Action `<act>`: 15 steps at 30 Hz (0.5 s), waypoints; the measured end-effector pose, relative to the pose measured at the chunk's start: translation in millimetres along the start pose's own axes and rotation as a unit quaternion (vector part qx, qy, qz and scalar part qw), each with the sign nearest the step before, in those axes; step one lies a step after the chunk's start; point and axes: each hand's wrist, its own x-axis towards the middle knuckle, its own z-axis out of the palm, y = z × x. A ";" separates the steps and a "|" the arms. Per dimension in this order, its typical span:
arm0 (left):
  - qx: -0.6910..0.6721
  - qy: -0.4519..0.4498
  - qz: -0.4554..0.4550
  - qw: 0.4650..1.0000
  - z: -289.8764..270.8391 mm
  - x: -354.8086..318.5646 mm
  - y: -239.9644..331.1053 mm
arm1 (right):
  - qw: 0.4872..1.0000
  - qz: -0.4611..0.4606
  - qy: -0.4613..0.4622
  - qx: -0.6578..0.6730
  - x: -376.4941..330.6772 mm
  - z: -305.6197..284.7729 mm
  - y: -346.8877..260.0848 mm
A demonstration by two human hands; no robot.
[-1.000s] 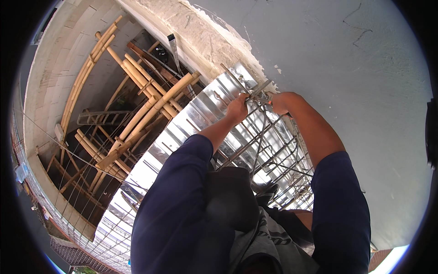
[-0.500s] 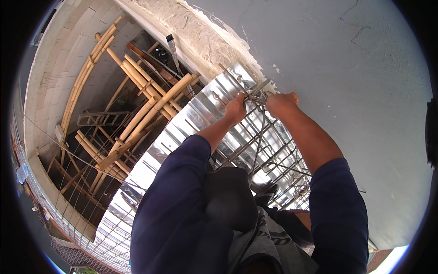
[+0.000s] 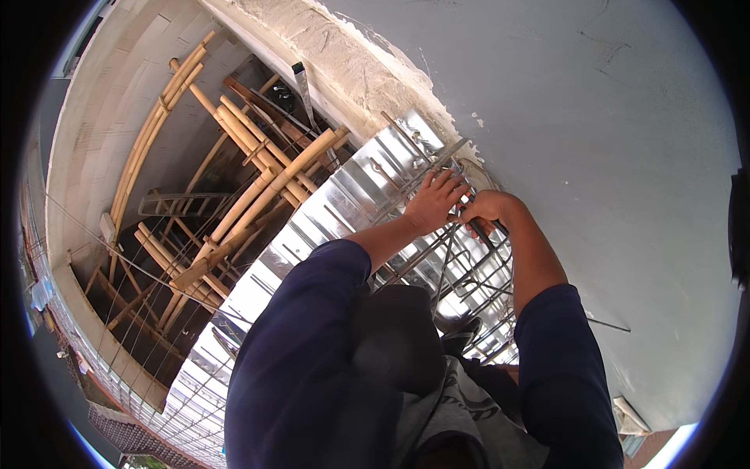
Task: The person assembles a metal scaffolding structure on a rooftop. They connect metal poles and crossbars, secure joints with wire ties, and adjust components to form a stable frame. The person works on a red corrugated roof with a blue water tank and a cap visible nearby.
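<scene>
My left hand (image 3: pixel 434 202) lies over the crossing steel bars with its fingers stretched and apart, close beside my right hand. My right hand (image 3: pixel 488 209) is closed around a tool with two dark handles (image 3: pixel 482 234), which looks like pincers; its jaws are hidden by the fingers. Both hands are at the upper end of the rebar cage (image 3: pixel 422 254), near the grey wall. Beneath the bars lies shiny corrugated metal decking (image 3: pixel 344 205). Any wire between my fingers is too small to make out.
A plastered grey wall (image 3: pixel 617 180) rises close on the right, with a rough mortar edge (image 3: pixel 367 66). To the left, the decking ends at a deep opening with bamboo poles (image 3: pixel 262 191) and a ladder (image 3: pixel 183 205). Thin mesh bars (image 3: pixel 195 399) cover the lower left.
Both hands have moved slightly down toward me. My left hand has gone from a closed grip at the bars to spread fingers. Dark tool handles now show below my right hand.
</scene>
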 end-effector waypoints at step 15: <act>-0.193 -0.046 -0.057 0.978 7.8 50.0 -6.7 | 0.803 -0.065 0.345 -0.481 -41.9 28.5 -20.9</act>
